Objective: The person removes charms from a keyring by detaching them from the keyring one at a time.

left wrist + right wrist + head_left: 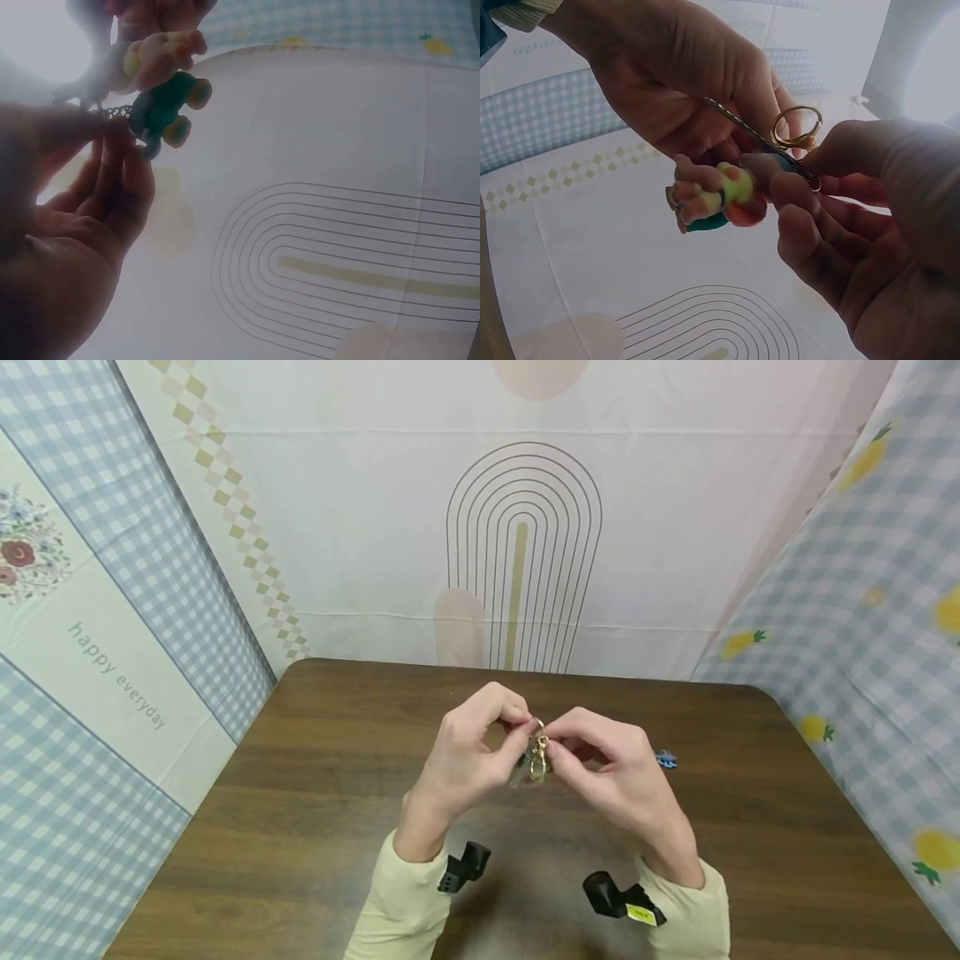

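Note:
Above the table, both hands hold a keychain (538, 764) with a gold ring and clasp between them. My left hand (472, 756) pinches its left side with thumb and fingertips, and my right hand (618, 764) pinches the opposite side. A gold ring (796, 126) stands up between the fingers in the right wrist view. Beside it slants a thin strip with a notched-looking edge (739, 124). A green figurine (165, 105) on a short chain and a peach-and-yellow figurine (731, 184) dangle from the keychain. Fingers hide the exact grip points.
A small blue object (665, 759) lies on the brown wooden table (322, 793), just beyond my right hand. Printed cloth (360, 527) hangs behind the table, with checked cloth at both sides. A black wrist camera sits on each sleeve.

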Demonstrator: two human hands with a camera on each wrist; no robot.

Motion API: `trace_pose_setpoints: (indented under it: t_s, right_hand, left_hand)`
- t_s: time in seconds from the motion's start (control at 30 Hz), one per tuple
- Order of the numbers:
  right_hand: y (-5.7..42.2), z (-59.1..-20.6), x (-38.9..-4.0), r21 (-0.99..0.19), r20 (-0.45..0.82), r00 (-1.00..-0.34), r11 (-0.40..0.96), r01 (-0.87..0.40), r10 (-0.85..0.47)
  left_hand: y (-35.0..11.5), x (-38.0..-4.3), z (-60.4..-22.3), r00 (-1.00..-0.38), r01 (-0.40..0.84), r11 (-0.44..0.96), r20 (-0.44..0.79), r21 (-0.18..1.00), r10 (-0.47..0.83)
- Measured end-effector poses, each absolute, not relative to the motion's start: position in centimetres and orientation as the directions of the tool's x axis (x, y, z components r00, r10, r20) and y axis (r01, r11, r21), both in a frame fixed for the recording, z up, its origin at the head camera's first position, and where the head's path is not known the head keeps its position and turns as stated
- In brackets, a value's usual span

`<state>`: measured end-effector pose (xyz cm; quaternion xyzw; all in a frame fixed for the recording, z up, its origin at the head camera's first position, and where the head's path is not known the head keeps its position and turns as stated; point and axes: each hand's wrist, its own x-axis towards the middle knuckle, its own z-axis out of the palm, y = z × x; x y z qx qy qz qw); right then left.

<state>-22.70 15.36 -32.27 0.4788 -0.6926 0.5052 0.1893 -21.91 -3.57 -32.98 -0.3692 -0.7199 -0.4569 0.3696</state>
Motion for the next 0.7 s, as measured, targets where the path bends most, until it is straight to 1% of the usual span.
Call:
trace_pose_setpoints:
  t_s: [0.17,0.3,0.43,0.6,0.7]
  right_hand:
    - [15.17,-32.28,-22.85,-0.501,0.768,-0.451,0.012,-0.865,-0.454]
    - [15.01,-32.25,-22.95,-0.481,0.786,-0.439,0.015,-0.876,-0.436]
    - [14.89,-32.27,-22.9,-0.473,0.792,-0.439,0.028,-0.88,-0.423]
    - [14.74,-32.36,-22.7,-0.474,0.792,-0.441,0.03,-0.88,-0.421]
    - [14.54,-32.32,-22.53,-0.471,0.798,-0.439,0.027,-0.882,-0.414]
  left_hand:
    - [-3.45,-21.89,-32.95,-0.43,0.877,0.321,0.884,0.359,0.186]
    - [-3.25,-21.93,-32.94,-0.428,0.876,0.323,0.886,0.358,0.178]
    - [-3.16,-21.98,-32.92,-0.43,0.873,0.336,0.883,0.354,0.186]
    - [-3.35,-22.02,-32.83,-0.399,0.883,0.354,0.891,0.309,0.218]
    - [-3.4,-21.99,-32.76,-0.392,0.888,0.343,0.894,0.306,0.218]
